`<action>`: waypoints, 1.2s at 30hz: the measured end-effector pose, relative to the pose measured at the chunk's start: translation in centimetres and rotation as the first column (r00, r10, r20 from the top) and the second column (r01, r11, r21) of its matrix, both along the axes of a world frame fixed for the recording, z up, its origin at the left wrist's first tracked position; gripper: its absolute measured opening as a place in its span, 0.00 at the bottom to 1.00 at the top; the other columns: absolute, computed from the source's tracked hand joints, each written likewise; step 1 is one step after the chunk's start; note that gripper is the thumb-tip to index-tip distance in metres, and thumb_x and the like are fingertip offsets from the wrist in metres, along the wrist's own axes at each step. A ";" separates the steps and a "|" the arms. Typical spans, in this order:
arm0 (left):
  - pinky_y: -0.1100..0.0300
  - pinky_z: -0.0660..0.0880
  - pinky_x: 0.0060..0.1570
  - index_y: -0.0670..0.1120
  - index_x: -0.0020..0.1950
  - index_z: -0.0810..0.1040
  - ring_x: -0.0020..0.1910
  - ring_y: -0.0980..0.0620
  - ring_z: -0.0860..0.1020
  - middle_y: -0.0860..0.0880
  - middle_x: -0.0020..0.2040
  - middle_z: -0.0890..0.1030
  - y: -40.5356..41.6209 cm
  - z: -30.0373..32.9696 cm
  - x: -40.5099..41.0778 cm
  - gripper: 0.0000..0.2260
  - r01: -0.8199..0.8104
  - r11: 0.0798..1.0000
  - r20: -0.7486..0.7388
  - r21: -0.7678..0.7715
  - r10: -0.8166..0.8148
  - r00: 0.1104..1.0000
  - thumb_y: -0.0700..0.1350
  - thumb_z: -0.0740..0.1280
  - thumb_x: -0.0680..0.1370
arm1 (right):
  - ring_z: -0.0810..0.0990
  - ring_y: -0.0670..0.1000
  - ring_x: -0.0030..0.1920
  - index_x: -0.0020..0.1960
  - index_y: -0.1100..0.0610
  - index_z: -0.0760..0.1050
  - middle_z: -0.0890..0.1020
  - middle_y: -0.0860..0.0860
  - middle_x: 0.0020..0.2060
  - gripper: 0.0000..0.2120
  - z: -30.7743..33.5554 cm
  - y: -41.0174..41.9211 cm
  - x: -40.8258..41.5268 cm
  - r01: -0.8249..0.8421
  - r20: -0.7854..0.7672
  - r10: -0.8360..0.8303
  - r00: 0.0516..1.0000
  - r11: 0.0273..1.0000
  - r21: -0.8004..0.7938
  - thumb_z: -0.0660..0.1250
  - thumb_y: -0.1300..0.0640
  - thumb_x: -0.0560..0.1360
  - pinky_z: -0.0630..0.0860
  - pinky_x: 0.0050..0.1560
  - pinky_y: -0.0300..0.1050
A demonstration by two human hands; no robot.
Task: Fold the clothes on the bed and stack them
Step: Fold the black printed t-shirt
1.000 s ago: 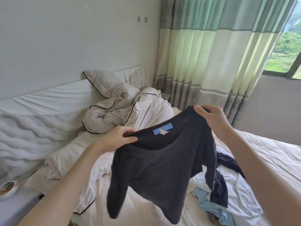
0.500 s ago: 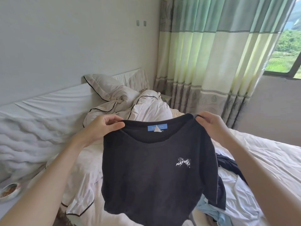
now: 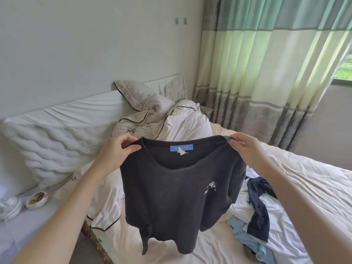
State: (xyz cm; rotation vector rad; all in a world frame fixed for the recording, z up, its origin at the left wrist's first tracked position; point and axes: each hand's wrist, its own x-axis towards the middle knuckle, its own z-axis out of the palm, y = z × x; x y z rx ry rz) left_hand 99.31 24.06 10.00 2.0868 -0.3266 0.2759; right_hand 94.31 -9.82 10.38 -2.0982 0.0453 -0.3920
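Observation:
A black T-shirt (image 3: 177, 195) with a blue neck label and a small white chest print hangs in the air in front of me, above the bed (image 3: 312, 187). My left hand (image 3: 116, 151) pinches its left shoulder seam. My right hand (image 3: 245, 149) pinches the right shoulder seam. The shirt faces me, spread wide, its hem dangling just above the sheet. A loose pile of clothes (image 3: 255, 220), dark navy, white and light blue, lies on the bed at the lower right, partly behind the shirt.
A crumpled white duvet with black piping (image 3: 171, 121) and a pillow (image 3: 137, 94) are heaped at the head of the bed. A nightstand at the left holds a bowl (image 3: 37, 199). Green striped curtains (image 3: 266, 63) hang behind the bed.
The shirt went from bunched and slanted to spread flat and level between my hands. Both hands have moved apart and lower, and the view has dropped toward the bed.

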 end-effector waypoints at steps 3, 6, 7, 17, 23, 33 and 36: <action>0.67 0.70 0.41 0.48 0.40 0.77 0.41 0.50 0.77 0.46 0.41 0.81 0.5 -0.3 -1.7 0.06 -0.103 0.994 0.052 0.031 0.101 0.994 0.41 0.73 0.73 | 0.77 0.42 0.40 0.43 0.53 0.77 0.80 0.48 0.37 0.08 0.1 0.7 -1.7 0.011 0.090 -0.013 0.996 1.000 0.012 0.64 0.64 0.77 0.71 0.45 0.31; 0.71 0.69 0.41 0.46 0.42 0.77 0.43 0.47 0.77 0.44 0.43 0.81 1.4 -0.8 -3.5 0.05 -0.128 0.991 0.079 0.029 0.126 0.989 0.43 0.73 0.72 | 0.75 0.34 0.39 0.40 0.50 0.76 0.79 0.43 0.37 0.09 0.2 1.6 -4.0 0.058 0.196 -0.043 0.980 0.996 -0.073 0.67 0.62 0.76 0.67 0.41 0.24; 0.70 0.69 0.41 0.47 0.42 0.77 0.43 0.47 0.77 0.44 0.43 0.80 1.7 -0.9 -4.2 0.06 -0.130 0.991 0.083 0.027 0.127 0.988 0.44 0.73 0.72 | 0.75 0.33 0.40 0.40 0.49 0.76 0.79 0.43 0.37 0.10 0.2 1.8 -4.9 0.073 0.219 -0.050 0.975 0.992 -0.099 0.67 0.62 0.76 0.66 0.41 0.23; 0.62 0.71 0.37 0.60 0.37 0.73 0.38 0.53 0.76 0.51 0.36 0.79 4.9 -1.6 -14.3 0.11 -0.143 0.987 0.200 0.072 0.126 0.972 0.65 0.66 0.64 | 0.75 0.49 0.45 0.48 0.55 0.78 0.77 0.45 0.42 0.04 -1.2 4.5 -16.2 0.300 0.384 -0.171 0.907 0.903 -0.308 0.65 0.57 0.77 0.68 0.46 0.41; 0.56 0.71 0.35 0.54 0.40 0.75 0.33 0.51 0.75 0.51 0.32 0.76 4.9 0.4 -16.7 0.11 -0.179 0.979 0.337 0.094 0.138 0.931 0.59 0.70 0.68 | 0.75 0.57 0.47 0.48 0.60 0.78 0.78 0.55 0.42 0.06 0.6 5.3 -19.2 0.431 0.534 -0.191 0.824 0.823 -0.370 0.65 0.58 0.77 0.67 0.50 0.47; 0.57 0.66 0.40 0.54 0.39 0.73 0.38 0.53 0.73 0.56 0.35 0.75 4.1 -6.1 -9.4 0.13 -0.160 0.961 0.184 0.226 0.119 0.976 0.61 0.71 0.69 | 0.74 0.60 0.49 0.49 0.62 0.78 0.77 0.58 0.43 0.08 -5.0 4.0 -12.1 0.368 0.377 -0.177 0.909 0.767 -0.526 0.65 0.58 0.77 0.66 0.55 0.51; 0.57 0.66 0.39 0.52 0.40 0.72 0.39 0.52 0.73 0.58 0.34 0.73 2.9 -9.7 -4.2 0.14 -0.145 0.949 0.147 0.279 0.107 0.983 0.61 0.70 0.71 | 0.74 0.60 0.50 0.50 0.61 0.78 0.77 0.58 0.45 0.08 -8.1 3.1 -6.2 0.308 0.276 -0.181 0.944 0.787 -0.535 0.64 0.57 0.78 0.66 0.55 0.51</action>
